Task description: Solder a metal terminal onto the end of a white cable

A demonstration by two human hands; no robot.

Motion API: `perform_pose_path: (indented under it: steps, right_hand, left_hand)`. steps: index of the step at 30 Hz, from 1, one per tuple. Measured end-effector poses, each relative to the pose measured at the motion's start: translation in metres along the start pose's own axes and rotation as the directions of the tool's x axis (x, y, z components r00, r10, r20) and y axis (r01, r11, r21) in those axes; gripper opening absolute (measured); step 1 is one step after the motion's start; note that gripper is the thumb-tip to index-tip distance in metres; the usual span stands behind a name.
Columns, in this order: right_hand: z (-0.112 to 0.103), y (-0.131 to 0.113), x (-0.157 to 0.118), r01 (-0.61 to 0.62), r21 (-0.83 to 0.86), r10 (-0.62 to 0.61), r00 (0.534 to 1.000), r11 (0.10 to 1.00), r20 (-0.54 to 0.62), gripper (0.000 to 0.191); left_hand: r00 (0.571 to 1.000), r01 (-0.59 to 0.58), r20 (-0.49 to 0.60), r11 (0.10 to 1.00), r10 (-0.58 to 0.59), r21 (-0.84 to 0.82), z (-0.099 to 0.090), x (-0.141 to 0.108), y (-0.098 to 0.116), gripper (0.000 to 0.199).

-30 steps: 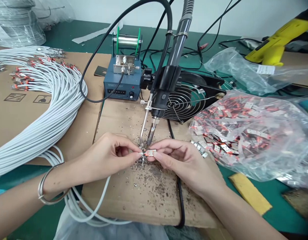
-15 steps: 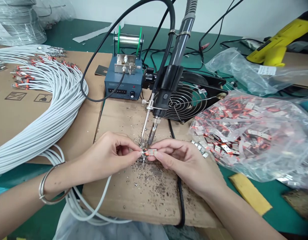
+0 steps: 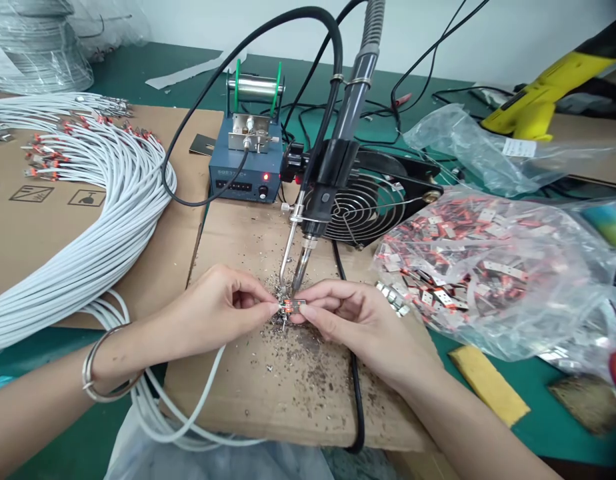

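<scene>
My left hand (image 3: 228,310) pinches the end of a white cable (image 3: 208,390) just left of the soldering tip. Between thumb and fingers, my right hand (image 3: 361,320) grips a small metal connector with orange parts (image 3: 295,306). Cable end and connector meet under the soldering iron (image 3: 321,200), whose tip comes down right above them. A thin metal feed tube (image 3: 289,250) ends beside that tip. Whether the tip touches the connector is too small to tell.
Behind stands a blue solder feeder (image 3: 245,167) with a solder spool (image 3: 255,87), next to a black fan (image 3: 373,200). White cables (image 3: 118,220) lie bundled at left. A bag of connectors (image 3: 463,267), a yellow sponge (image 3: 488,385) and a yellow tool (image 3: 543,100) are at right.
The red light on the feeder has lit up. The connector now shows a darker face, and both hands sit slightly further left in view. The view has shifted a little.
</scene>
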State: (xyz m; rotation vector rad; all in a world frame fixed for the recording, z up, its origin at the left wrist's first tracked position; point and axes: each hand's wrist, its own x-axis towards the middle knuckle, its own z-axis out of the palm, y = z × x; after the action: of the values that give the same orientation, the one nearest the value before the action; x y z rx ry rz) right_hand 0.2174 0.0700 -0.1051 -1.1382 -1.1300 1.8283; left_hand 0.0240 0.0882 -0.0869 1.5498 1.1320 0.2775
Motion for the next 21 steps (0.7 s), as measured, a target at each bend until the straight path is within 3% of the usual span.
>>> perform_pose_path:
  steps: [21]
  right_hand:
    - [-0.0004, 0.0031, 0.0011, -0.029, -0.02, 0.028, 0.999, 0.999, -0.029, 0.022]
  left_hand:
    - [0.998, -0.05, -0.041, 0.999, 0.049, -0.002, 0.0009, -0.0005, -0.0041, 0.026]
